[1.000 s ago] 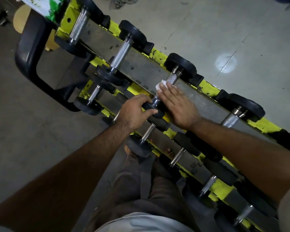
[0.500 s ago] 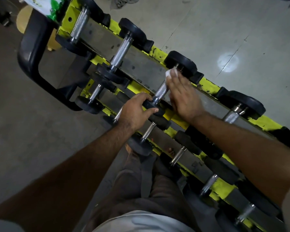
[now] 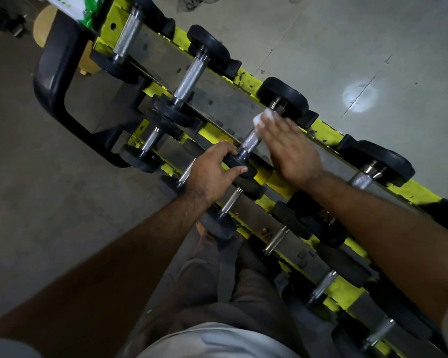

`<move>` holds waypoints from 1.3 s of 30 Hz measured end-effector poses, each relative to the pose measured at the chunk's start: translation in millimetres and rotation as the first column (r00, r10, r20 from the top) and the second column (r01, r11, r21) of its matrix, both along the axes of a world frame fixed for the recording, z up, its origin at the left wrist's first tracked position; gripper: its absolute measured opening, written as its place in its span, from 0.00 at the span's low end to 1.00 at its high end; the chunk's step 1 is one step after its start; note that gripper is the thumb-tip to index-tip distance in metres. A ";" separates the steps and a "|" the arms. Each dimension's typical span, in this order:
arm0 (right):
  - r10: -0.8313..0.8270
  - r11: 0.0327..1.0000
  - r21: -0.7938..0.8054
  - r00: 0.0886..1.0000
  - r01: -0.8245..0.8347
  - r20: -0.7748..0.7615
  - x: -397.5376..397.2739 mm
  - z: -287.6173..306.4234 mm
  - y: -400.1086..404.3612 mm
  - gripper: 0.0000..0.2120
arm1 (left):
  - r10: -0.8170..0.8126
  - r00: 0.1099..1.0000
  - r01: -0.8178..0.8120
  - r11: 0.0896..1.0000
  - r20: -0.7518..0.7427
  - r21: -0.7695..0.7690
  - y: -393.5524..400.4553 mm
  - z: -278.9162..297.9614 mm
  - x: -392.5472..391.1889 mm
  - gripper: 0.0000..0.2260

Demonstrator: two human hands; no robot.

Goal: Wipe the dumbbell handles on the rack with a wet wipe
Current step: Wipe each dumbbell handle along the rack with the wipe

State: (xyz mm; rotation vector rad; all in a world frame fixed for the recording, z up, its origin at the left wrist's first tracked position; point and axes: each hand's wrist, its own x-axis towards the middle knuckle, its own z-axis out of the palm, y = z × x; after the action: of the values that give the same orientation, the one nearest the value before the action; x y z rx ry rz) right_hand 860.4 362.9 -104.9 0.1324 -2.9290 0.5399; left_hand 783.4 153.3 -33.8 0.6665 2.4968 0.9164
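Note:
A yellow two-tier dumbbell rack (image 3: pixel 323 130) runs diagonally through the view. On its upper tier lies a dumbbell with a chrome handle (image 3: pixel 251 140) and black ends. My left hand (image 3: pixel 212 174) grips the near black end (image 3: pixel 239 165) of this dumbbell. My right hand (image 3: pixel 290 151) lies over the handle and holds a white wet wipe (image 3: pixel 264 117) against its far part, just short of the far black end (image 3: pixel 282 96). The hand is blurred and its thumb is hidden.
More upper-tier dumbbells lie to the left (image 3: pixel 192 76) and to the right (image 3: pixel 362 179); smaller ones (image 3: pixel 230 200) fill the lower tier. A green-and-white wipe pack (image 3: pixel 70 6) sits at the rack's far left end, above a black frame tube (image 3: pixel 55 81). Concrete floor (image 3: pixel 373 47) spreads beyond.
My right hand has slid the wipe along the handle from the near end up toward the far black end. My left hand has kept its grip on the near end.

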 end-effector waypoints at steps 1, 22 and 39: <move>-0.124 0.991 -0.045 0.992 0.124 0.005 -1.4 3.3 -3.5 0.28 | 0.001 1.000 -0.001 1.000 0.004 -0.010 1.2 0.7 1.7 0.16; 0.092 0.995 -0.029 0.995 -0.091 0.032 7.1 9.2 -23.9 0.26 | -0.024 0.997 0.017 0.996 -0.075 -0.086 6.0 6.9 12.2 0.15; -0.057 0.996 0.076 0.987 0.046 0.150 2.3 23.8 -39.9 0.27 | -0.287 0.957 0.290 0.951 0.045 -0.104 -6.6 0.8 -38.5 0.13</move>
State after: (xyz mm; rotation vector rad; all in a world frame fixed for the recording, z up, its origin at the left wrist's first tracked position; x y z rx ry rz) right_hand 862.7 323.0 -81.1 0.0241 -3.0913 0.4558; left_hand 745.0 146.7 -33.0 0.9434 2.3223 0.6717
